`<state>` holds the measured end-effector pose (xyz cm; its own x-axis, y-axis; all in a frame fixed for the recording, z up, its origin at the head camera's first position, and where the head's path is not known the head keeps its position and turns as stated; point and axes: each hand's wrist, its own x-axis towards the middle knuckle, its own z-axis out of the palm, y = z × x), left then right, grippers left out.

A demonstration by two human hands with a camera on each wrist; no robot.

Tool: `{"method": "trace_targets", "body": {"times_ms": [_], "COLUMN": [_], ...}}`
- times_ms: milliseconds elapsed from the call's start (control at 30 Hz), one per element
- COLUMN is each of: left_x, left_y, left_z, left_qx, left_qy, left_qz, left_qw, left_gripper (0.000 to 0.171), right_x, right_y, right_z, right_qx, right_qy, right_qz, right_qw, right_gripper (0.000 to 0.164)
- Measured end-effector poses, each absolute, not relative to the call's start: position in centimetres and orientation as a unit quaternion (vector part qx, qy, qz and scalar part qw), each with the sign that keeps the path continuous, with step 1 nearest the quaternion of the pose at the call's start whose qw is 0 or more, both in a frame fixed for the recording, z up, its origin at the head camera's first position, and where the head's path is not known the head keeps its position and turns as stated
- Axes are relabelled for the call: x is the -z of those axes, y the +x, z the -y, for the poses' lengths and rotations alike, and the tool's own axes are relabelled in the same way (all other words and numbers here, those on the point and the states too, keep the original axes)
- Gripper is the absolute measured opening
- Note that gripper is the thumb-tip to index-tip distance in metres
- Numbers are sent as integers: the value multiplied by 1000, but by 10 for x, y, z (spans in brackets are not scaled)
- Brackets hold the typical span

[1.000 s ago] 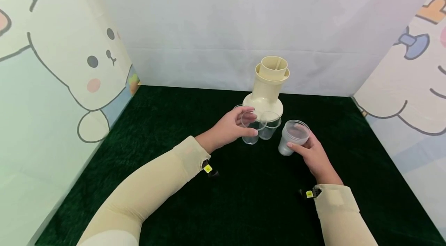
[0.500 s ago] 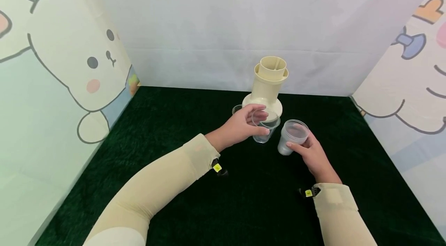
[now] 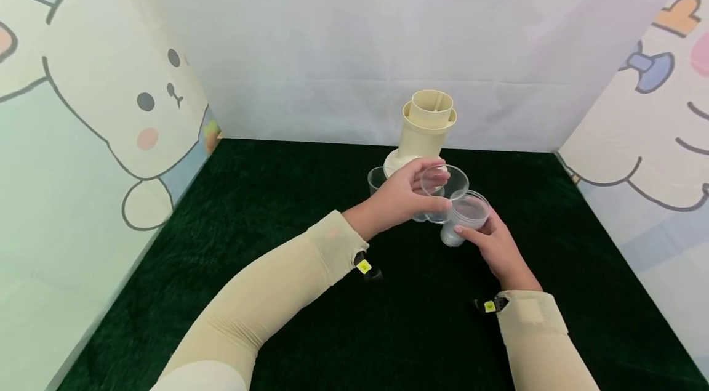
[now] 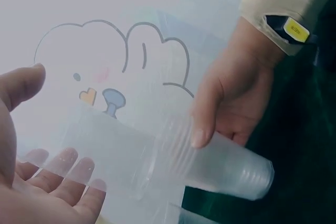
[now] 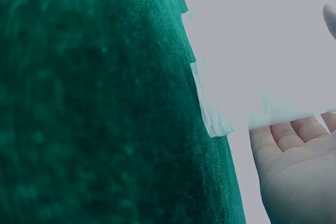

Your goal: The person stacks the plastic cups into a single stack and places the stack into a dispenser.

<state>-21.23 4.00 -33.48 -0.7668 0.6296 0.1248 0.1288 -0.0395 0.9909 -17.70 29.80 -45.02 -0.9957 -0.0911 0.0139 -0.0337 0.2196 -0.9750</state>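
Note:
My left hand (image 3: 401,197) holds a clear plastic cup (image 3: 455,183) by its side, between thumb and fingers. Its rim overlaps the stack in the head view. A stack of nested clear plastic cups (image 3: 471,211) is gripped in my right hand (image 3: 501,250), tilted slightly. In the left wrist view the stack (image 4: 231,171) lies just beyond the held cup, rims facing it; whether they touch I cannot tell. My right fingers (image 5: 286,135) curl under the stack in the right wrist view, where it is badly overexposed. Another clear cup (image 3: 375,177) stands behind my left hand, partly hidden.
A cream, round-based holder with an open tubular top (image 3: 423,132) stands at the back, its base partly behind my left hand. At least one more clear cup (image 3: 419,217) shows beneath that hand. Dark green cloth (image 3: 310,181) covers the table; a white backdrop (image 3: 310,101) rises behind.
My left hand has moved right with its cup, away from the cups by the holder and up to the stack. The right hand and stack have stayed nearly still.

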Motion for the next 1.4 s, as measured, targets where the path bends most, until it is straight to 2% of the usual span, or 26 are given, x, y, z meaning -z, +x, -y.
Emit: {"method": "trace_targets", "body": {"times_ms": [500,1400], "left_x": [333,327], "left_y": [-209,-220], "left_z": [-43,-79], "left_qx": [-697,-700], "left_qy": [282,261], "left_qz": [-635,-644], "left_qw": [179,162], "left_gripper": [71,71], "right_x": [446,449], "right_y": [-174,-174], "right_z": [-296,-297], "right_qx": [624,634], "right_qy": [-34,-34], "right_qz": [-780,-771], "right_qw": [31,39], "right_gripper": [69,80]}}
